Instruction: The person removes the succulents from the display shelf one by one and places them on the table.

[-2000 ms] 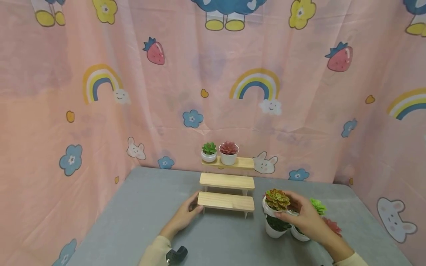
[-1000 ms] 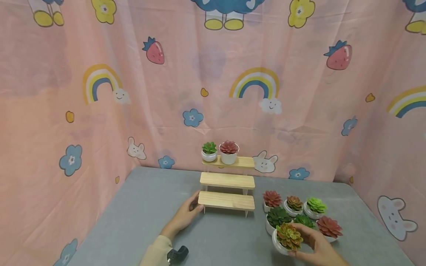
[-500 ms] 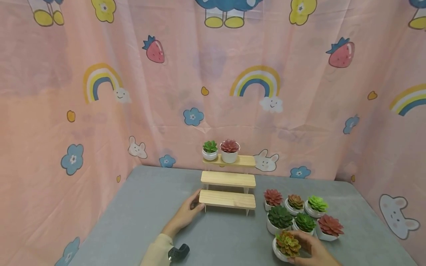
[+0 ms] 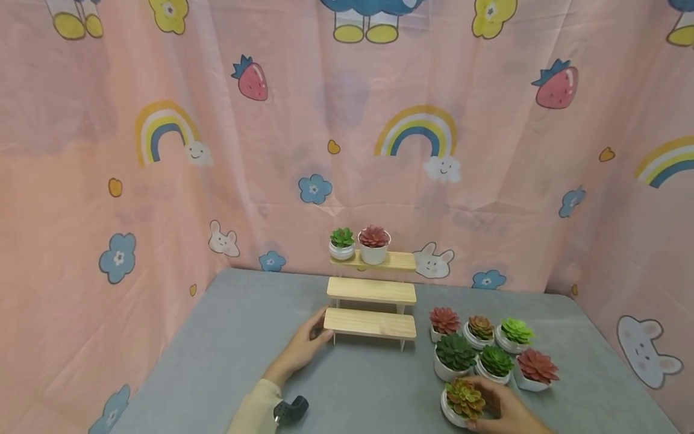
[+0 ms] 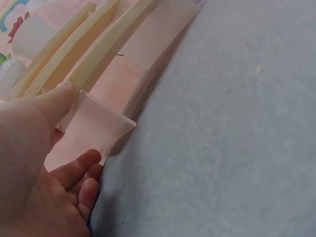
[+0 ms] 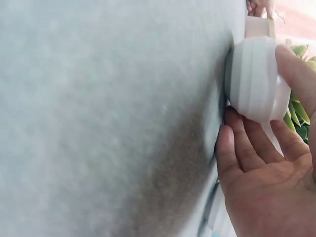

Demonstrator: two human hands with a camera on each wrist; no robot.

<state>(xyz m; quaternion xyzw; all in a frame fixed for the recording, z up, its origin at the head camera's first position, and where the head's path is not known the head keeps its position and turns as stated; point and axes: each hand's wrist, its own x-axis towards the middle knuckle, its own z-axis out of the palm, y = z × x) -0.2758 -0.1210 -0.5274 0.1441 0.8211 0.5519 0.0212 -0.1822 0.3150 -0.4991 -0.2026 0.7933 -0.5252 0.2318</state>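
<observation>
A three-tier wooden display stand (image 4: 371,323) with clear legs stands mid-table. My left hand (image 4: 303,345) grips the left end of its lowest tier; in the left wrist view the thumb (image 5: 61,98) lies on the board's end and other fingers curl beside the clear leg (image 5: 101,121). My right hand (image 4: 501,405) holds a yellow-brown potted succulent (image 4: 463,399) by its white ribbed pot (image 6: 256,79), thumb on one side and fingers on the other. The pot is at the table surface, in front of a dark green succulent (image 4: 455,352).
On the top tier sit a small green succulent (image 4: 341,242) and a red one (image 4: 374,244), both in white pots. Several more potted succulents cluster at the right, including a light green one (image 4: 516,333) and a red one (image 4: 537,367). A patterned pink curtain (image 4: 347,132) hangs behind the grey table (image 4: 244,319).
My right hand has brought the yellow-brown succulent from above the cluster down and nearer, to the table at the cluster's front. My left hand has stayed on the stand.
</observation>
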